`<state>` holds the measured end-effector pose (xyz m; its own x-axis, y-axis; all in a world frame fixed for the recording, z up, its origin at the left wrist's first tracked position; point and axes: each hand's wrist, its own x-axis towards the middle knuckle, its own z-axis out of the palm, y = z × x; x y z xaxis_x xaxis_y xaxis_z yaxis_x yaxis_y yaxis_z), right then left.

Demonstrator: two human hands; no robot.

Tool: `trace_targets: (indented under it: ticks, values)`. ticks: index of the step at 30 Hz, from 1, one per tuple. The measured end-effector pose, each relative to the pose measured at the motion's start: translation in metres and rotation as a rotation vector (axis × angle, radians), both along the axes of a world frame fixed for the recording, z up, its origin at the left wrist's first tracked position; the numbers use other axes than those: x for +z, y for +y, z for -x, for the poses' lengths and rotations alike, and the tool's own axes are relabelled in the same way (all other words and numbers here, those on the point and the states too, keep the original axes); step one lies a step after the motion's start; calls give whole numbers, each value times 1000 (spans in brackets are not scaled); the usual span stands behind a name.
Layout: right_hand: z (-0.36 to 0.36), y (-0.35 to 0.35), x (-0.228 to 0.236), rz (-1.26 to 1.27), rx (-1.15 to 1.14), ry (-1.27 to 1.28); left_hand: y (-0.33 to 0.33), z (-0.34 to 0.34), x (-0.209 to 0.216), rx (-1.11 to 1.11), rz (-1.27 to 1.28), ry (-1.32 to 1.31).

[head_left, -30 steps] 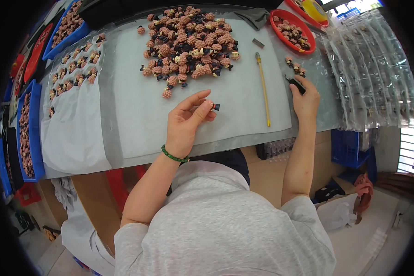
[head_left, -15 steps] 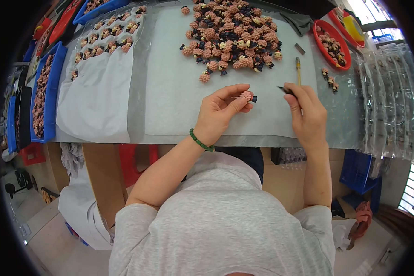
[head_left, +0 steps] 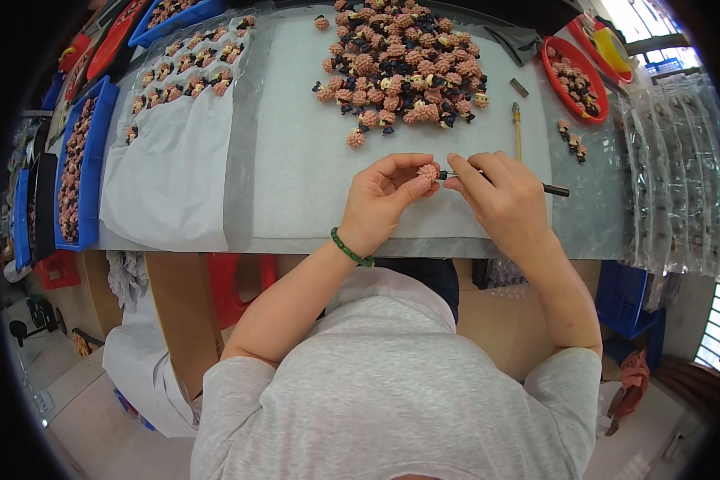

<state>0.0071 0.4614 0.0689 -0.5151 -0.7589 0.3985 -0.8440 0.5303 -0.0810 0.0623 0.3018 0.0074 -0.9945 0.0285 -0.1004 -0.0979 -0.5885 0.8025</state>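
Observation:
Between the thumb and fingers of my left hand (head_left: 378, 194) is a small figurine (head_left: 429, 172) with a pink knobbly head and a dark lower part. My right hand (head_left: 506, 198) pinches a slim dark-handled tool (head_left: 557, 190). Its thin metallic tip meets or nearly meets the dark end of the figurine; whether it is a knife or a brush I cannot tell. Beyond both hands, a heap of similar figurines (head_left: 404, 68) covers the far middle of the white work sheet (head_left: 304, 160).
A yellow-handled brush (head_left: 517, 132) and a small grey block (head_left: 519, 87) lie right of the heap. At the right stand a red bowl (head_left: 549, 64) of figurines and hanging clear plastic packs (head_left: 676, 184). To the left are figurines under white cloth (head_left: 168, 176) and a blue tray (head_left: 96, 152).
My right hand has moved left and swung the tool round, bringing its tip to the figurine. My left hand keeps its hold on the figurine, almost in the same place.

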Motion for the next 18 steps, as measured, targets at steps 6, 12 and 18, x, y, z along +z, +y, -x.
trace_targets:
  ticks: [6,12,18]
  values:
    - [2,-1,3,-69,5,67,1,-1,0,4,9,18]
    - [4,0,2,-71,28,74,1,-1,-2,1,21,12]
    - [3,0,3,-62,41,62,1,-1,-1,3,6,4]
